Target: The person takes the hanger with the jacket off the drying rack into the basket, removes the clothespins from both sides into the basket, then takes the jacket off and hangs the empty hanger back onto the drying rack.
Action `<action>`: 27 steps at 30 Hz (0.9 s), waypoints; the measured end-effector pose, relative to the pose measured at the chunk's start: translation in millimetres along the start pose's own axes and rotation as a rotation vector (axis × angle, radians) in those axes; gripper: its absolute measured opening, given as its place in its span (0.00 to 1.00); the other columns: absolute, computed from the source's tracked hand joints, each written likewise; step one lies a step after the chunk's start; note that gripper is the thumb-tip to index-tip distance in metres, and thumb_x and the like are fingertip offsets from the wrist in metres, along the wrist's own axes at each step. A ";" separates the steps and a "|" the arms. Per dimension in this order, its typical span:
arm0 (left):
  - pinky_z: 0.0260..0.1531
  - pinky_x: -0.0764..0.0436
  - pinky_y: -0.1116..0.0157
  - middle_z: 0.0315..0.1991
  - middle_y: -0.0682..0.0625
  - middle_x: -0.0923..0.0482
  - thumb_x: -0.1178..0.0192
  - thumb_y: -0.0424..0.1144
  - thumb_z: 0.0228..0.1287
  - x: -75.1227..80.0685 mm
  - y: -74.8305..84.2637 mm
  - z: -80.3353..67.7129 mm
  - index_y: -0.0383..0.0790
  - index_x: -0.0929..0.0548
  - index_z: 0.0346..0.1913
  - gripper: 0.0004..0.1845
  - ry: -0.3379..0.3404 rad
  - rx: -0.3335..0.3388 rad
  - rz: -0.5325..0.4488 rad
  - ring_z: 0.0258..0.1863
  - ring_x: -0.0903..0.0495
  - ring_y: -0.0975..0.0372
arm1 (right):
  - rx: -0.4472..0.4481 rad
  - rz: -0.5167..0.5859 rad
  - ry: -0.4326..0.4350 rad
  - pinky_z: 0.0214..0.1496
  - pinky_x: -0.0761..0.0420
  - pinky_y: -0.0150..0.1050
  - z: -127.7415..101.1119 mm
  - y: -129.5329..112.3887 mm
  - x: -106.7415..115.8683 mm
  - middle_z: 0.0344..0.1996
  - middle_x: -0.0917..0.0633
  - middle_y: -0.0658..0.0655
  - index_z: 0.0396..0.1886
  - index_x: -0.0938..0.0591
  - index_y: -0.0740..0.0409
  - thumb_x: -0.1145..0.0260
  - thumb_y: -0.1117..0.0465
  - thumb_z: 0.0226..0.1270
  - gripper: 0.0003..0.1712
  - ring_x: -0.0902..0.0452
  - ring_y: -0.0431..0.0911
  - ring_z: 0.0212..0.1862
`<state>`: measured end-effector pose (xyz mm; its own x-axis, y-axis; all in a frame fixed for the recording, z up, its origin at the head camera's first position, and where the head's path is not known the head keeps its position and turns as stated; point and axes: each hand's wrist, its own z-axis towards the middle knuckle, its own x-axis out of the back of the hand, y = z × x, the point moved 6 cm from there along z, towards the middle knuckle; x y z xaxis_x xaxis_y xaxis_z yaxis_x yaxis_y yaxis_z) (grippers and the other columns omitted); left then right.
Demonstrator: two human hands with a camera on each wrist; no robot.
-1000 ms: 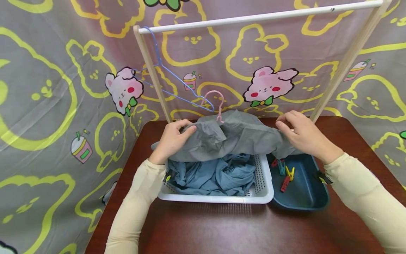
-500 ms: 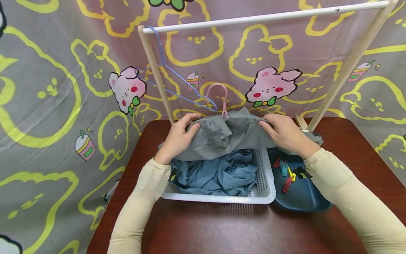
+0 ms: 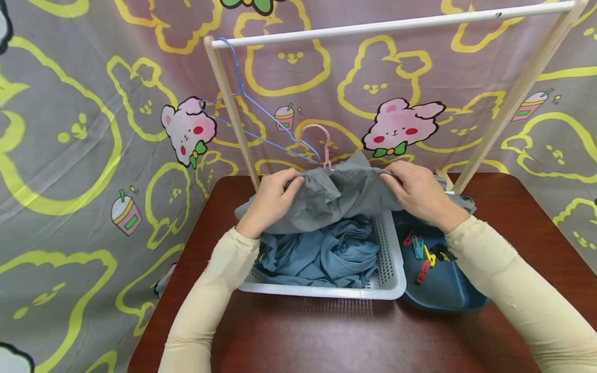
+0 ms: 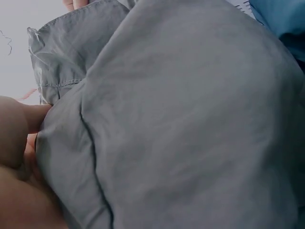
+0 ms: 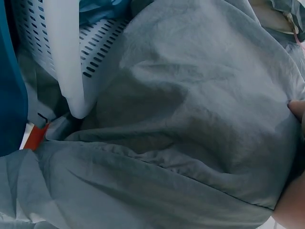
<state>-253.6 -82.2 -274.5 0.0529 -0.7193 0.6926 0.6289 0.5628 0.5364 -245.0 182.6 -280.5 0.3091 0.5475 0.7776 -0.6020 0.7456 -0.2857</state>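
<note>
A grey shirt spreads between my two hands over the back of the white basket. My left hand pinches its upper edge on the left, thumb in front. On the right, my right hand pinches the same edge, thumb towards me. The hook of a pink hanger rises from the neck opening between them; the rest of the hanger is hidden by the cloth. Both wrist views are mostly filled with grey cloth, with the left hand's fingers and the right thumb at the borders.
The white basket holds crumpled blue cloth. Right of it stands a dark blue tub with several clothespins. A blue hanger hangs from the white rail of a rack with wooden posts, behind the hands.
My right hand has moved left and now grips the shirt's edge. My left hand has shifted slightly right and up, also gripping the edge. The shirt's top has risen a little.
</note>
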 end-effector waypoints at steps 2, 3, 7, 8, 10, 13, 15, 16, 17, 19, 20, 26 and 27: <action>0.23 0.33 0.64 0.23 0.53 0.30 0.51 0.43 0.74 -0.9 -1.1 0.4 0.43 0.21 0.36 0.12 -0.005 -0.002 0.001 0.18 0.35 0.62 | 0.005 0.001 0.004 0.28 0.34 0.41 0.1 0.5 0.4 0.24 0.26 0.52 0.33 0.22 0.59 0.39 0.64 0.68 0.04 0.33 0.44 0.26; 0.23 0.33 0.64 0.24 0.52 0.30 0.51 0.43 0.74 -1.3 -1.6 0.7 0.43 0.21 0.35 0.12 -0.007 -0.003 0.002 0.18 0.35 0.62 | 0.005 0.002 0.003 0.28 0.33 0.41 0.0 0.9 0.4 0.24 0.26 0.52 0.33 0.22 0.59 0.39 0.64 0.68 0.04 0.33 0.44 0.26; 0.24 0.32 0.63 0.24 0.52 0.30 0.52 0.43 0.74 -2.0 -2.2 2.6 0.43 0.21 0.35 0.12 -0.004 -0.017 0.005 0.19 0.35 0.62 | 0.007 0.005 0.006 0.28 0.33 0.41 -0.4 1.3 2.0 0.25 0.25 0.53 0.34 0.21 0.60 0.39 0.64 0.68 0.04 0.32 0.44 0.26; 0.25 0.32 0.63 0.24 0.52 0.30 0.52 0.43 0.74 -2.0 -2.2 2.8 0.43 0.21 0.35 0.12 -0.003 -0.020 0.005 0.20 0.35 0.62 | 0.008 0.005 0.010 0.28 0.33 0.42 -0.6 1.4 2.8 0.25 0.25 0.53 0.34 0.21 0.60 0.39 0.64 0.68 0.03 0.32 0.44 0.26; 0.25 0.32 0.63 0.25 0.52 0.29 0.51 0.42 0.74 -1.9 -2.8 2.8 0.42 0.21 0.35 0.12 0.000 -0.024 0.004 0.20 0.34 0.62 | 0.009 0.005 0.017 0.29 0.33 0.42 -1.6 2.6 3.9 0.26 0.24 0.53 0.35 0.21 0.60 0.39 0.64 0.68 0.03 0.32 0.44 0.27; 0.25 0.32 0.63 0.24 0.53 0.29 0.51 0.41 0.74 -1.7 -5.3 1.4 0.42 0.20 0.35 0.12 -0.002 -0.022 0.002 0.19 0.34 0.62 | 0.000 0.001 0.021 0.29 0.32 0.42 -3.5 6.5 4.5 0.27 0.23 0.54 0.36 0.21 0.60 0.38 0.64 0.68 0.03 0.31 0.45 0.27; 0.25 0.32 0.63 0.25 0.53 0.28 0.51 0.41 0.74 -1.0 -7.2 0.1 0.42 0.20 0.35 0.12 -0.001 -0.018 0.003 0.19 0.34 0.62 | -0.012 -0.001 0.022 0.29 0.33 0.41 -4.7 9.3 4.6 0.26 0.24 0.54 0.36 0.21 0.60 0.38 0.64 0.67 0.03 0.32 0.45 0.27; 0.26 0.32 0.63 0.25 0.53 0.27 0.51 0.41 0.74 -0.4 -8.1 -0.8 0.42 0.20 0.35 0.12 0.002 -0.015 0.008 0.20 0.34 0.62 | -0.017 -0.002 0.022 0.28 0.33 0.41 -5.1 10.4 4.8 0.26 0.24 0.54 0.37 0.21 0.60 0.38 0.64 0.68 0.04 0.32 0.45 0.27; 0.28 0.32 0.63 0.26 0.52 0.27 0.51 0.41 0.74 0.4 -8.9 -1.5 0.42 0.19 0.35 0.12 0.005 -0.014 0.014 0.21 0.33 0.61 | -0.020 -0.003 0.024 0.29 0.33 0.41 -5.4 11.5 5.2 0.26 0.24 0.54 0.37 0.21 0.61 0.38 0.64 0.68 0.04 0.32 0.45 0.27; 0.30 0.31 0.62 0.28 0.52 0.24 0.50 0.41 0.73 2.3 -10.4 -2.8 0.41 0.19 0.36 0.12 0.013 -0.009 0.026 0.24 0.31 0.61 | -0.032 -0.011 0.025 0.29 0.32 0.41 -6.1 13.7 6.3 0.25 0.25 0.54 0.37 0.21 0.61 0.38 0.63 0.68 0.04 0.32 0.45 0.27; 0.31 0.31 0.62 0.29 0.51 0.23 0.50 0.40 0.73 3.2 -11.2 -3.4 0.41 0.19 0.37 0.11 0.017 -0.005 0.030 0.25 0.30 0.60 | -0.038 -0.014 0.028 0.28 0.32 0.41 -6.6 15.0 7.1 0.25 0.26 0.54 0.38 0.21 0.60 0.38 0.63 0.68 0.04 0.32 0.45 0.26; 0.29 0.31 0.62 0.27 0.50 0.25 0.49 0.38 0.73 5.3 -14.2 -4.3 0.40 0.19 0.36 0.10 0.023 0.020 0.029 0.25 0.30 0.60 | -0.065 -0.018 0.040 0.28 0.32 0.42 -8.2 20.0 11.5 0.25 0.25 0.54 0.38 0.20 0.61 0.38 0.64 0.68 0.04 0.33 0.46 0.26; 0.29 0.32 0.62 0.26 0.50 0.27 0.50 0.38 0.73 4.7 -13.5 -3.4 0.39 0.20 0.34 0.11 0.019 0.019 0.030 0.24 0.31 0.60 | -0.062 -0.016 0.042 0.28 0.32 0.42 -8.0 19.8 11.4 0.26 0.25 0.55 0.38 0.20 0.61 0.38 0.64 0.67 0.04 0.33 0.46 0.26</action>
<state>-259.2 -94.6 -280.1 0.0862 -0.7099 0.6990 0.6116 0.5916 0.5253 -247.5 206.7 -281.8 0.3497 0.5497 0.7587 -0.5505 0.7758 -0.3084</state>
